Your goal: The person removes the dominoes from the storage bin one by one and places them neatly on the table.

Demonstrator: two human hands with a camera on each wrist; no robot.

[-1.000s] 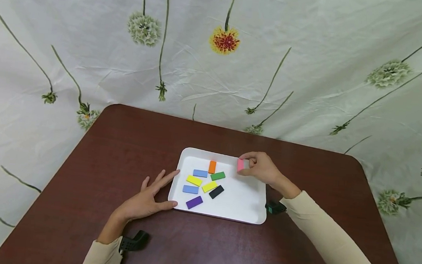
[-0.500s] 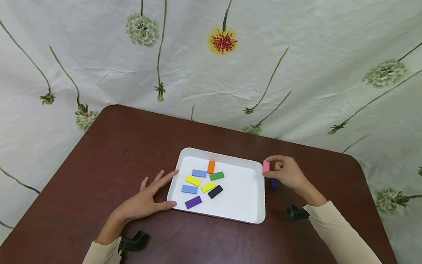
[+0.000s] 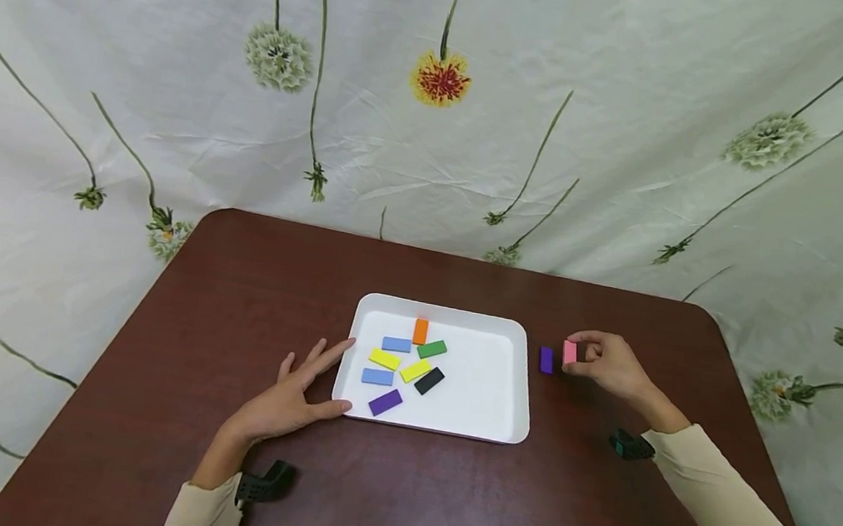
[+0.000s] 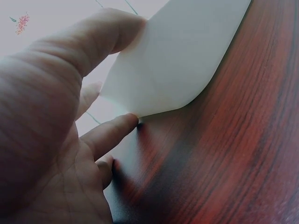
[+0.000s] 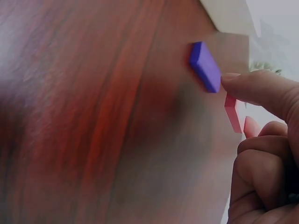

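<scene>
My right hand (image 3: 611, 366) pinches a small flat pink block (image 3: 570, 353) by its ends, thumb on one side and a finger on the other. Just left of it a purple block (image 3: 546, 360) lies on the table; in the right wrist view this purple block (image 5: 205, 67) is close to the thumb tip. My left hand (image 3: 289, 402) has its fingers spread, thumb and a fingertip touching the left side of a white tray (image 3: 483, 423). In the left wrist view those fingers meet the tray's outer wall (image 4: 173, 60).
Inside the tray lie an orange block (image 3: 420, 331), a green block (image 3: 432, 349), a black block (image 3: 429, 381), a purple block (image 3: 385, 403), two blue and two yellow ones. Behind the brown table (image 3: 279, 259) hangs a flower-printed cloth (image 3: 373, 125).
My right hand has carried the pink block from over the tray to the right, past its rim and the purple block on the table. My left hand stays at the tray's side.
</scene>
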